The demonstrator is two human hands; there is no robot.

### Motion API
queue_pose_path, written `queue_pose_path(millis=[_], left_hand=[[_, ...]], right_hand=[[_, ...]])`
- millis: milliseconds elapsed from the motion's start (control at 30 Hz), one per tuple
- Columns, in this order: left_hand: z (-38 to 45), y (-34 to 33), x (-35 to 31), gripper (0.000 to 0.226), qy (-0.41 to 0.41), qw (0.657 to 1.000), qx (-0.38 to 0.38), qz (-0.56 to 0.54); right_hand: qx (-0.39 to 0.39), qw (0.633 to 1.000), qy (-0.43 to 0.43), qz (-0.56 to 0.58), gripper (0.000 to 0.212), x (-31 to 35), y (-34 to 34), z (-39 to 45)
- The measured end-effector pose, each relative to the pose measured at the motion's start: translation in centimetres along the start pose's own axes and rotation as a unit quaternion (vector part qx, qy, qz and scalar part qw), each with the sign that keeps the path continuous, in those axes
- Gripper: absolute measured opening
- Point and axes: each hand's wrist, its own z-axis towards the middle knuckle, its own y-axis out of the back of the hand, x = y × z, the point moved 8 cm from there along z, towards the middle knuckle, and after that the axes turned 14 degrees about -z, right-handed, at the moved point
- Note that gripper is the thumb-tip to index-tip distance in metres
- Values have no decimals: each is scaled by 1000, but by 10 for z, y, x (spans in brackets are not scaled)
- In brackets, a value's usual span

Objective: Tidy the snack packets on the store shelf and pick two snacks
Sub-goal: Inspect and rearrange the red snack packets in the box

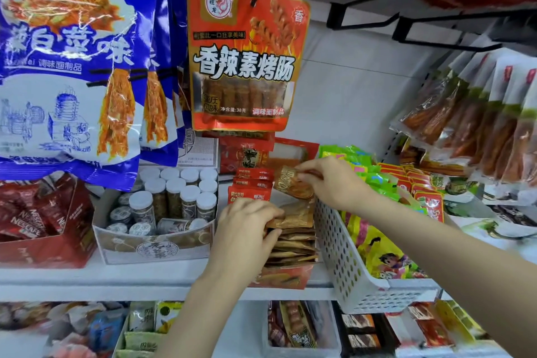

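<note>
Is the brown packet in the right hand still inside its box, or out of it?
Out. The right hand pinches the brown packet above the stack in the orange box.

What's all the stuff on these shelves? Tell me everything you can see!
Big hanging bags: several, blue and white, top left.
Hanging sausage packet: one, orange-red, top middle.
Brown packets: a stack, in an orange box on the shelf, centre.
Single brown packet: one, lifted above the stack.
Small red packets: a few, behind the stack.
Little jars: many, white lids, in a pale box left of centre.
Red box: one, with red sachets, far left.
White basket: one, holding yellow and green packets, right.
Clear hanging packets: several, reddish snacks, far right.
Left hand: grips the stack.
Right hand: pinches the single brown packet.
</note>
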Motion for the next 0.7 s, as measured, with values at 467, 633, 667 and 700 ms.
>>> queue_pose_path(millis=[467, 633, 667, 700], left_hand=[[15, 12, -33, 32, -83, 991, -81, 63], [25, -19, -17, 21, -29, 997, -4, 69], [27, -17, -9, 23, -8, 999, -17, 37], [28, -14, -3, 24, 6, 999, -33, 10]], right_hand=[[55, 998, 6, 41, 31, -13, -8, 14], [148, 989, 23, -14, 31, -14, -26, 15], [166, 985, 29, -25, 31, -11, -30, 16], [173, 984, 32, -30, 30, -9, -32, 18]])
